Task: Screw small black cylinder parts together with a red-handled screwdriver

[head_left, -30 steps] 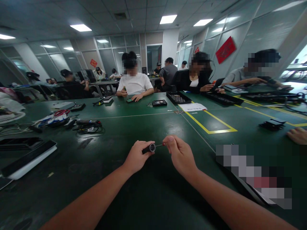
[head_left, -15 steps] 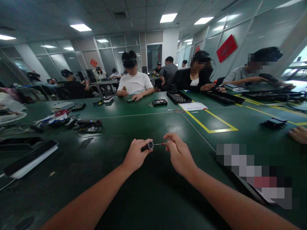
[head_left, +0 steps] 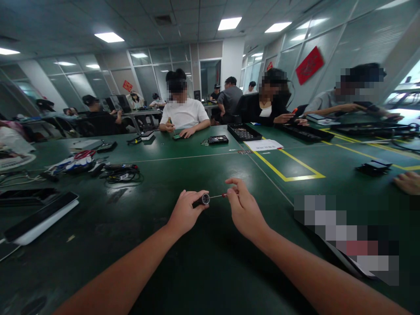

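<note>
Pinching the black cylinder at twelve o'clock above the counter, the left hand steadied it; the right hand held in a grip (seemingly light) a red-handled screwdriver at the cylinder's three o'clock. Sideways pressure risked a slip into the left hand.

The left hand and right hand are bare — forearms, too.

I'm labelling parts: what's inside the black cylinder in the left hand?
The black cylinder shows a pale rim around a dark middle, too small to read further; the left hand covers part of its body.
</note>
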Available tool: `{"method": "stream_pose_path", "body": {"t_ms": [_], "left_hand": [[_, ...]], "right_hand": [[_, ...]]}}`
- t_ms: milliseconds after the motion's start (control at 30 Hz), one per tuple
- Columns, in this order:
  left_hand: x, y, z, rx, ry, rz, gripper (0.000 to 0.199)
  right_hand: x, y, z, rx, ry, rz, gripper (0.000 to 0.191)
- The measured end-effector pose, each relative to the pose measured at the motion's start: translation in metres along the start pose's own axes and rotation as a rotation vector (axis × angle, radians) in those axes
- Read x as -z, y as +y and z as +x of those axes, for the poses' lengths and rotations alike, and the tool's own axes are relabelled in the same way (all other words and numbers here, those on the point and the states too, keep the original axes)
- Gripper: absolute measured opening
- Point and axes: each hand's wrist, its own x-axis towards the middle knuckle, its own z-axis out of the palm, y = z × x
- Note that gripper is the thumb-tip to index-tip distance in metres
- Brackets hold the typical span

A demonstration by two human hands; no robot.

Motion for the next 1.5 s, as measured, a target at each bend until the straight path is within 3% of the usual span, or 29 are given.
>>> {"method": "stream_pose_path", "body": {"t_ms": [133,267,467,733,900,1233,1500], "left_hand": [[-0.002,0.0,-0.001,-0.002,-0.006,-0.003,0.035],[-0.002,-0.001,-0.001,0.003,-0.004,-0.007,0.035],[0.0,0.0,0.0,-0.005,0.016,0.009,0.036],[0.001,0.002,-0.001,-0.067,0.037,0.103,0.035],[0.001,0.001,-0.001,-0.004,0.06,0.103,0.036],[-0.001,-0.001,0.0,0.005,0.02,0.102,0.038],[-0.003,-0.001,-0.001,-0.002,-0.034,0.102,0.041]], "right_hand": [[0.001,0.0,0.002,-0.018,0.002,0.018,0.022],[0.0,-0.001,0.001,-0.002,0.013,0.016,0.029],[-0.005,0.008,0.007,-0.061,0.074,0.239,0.019],[-0.007,0.023,0.026,-0.472,0.162,0.782,0.028],[-0.005,0.025,0.025,-0.313,0.256,0.64,0.026],[-0.001,0.017,0.016,-0.041,0.131,0.224,0.03],[0.003,0.006,0.012,0.052,0.093,-0.022,0.025]]}}
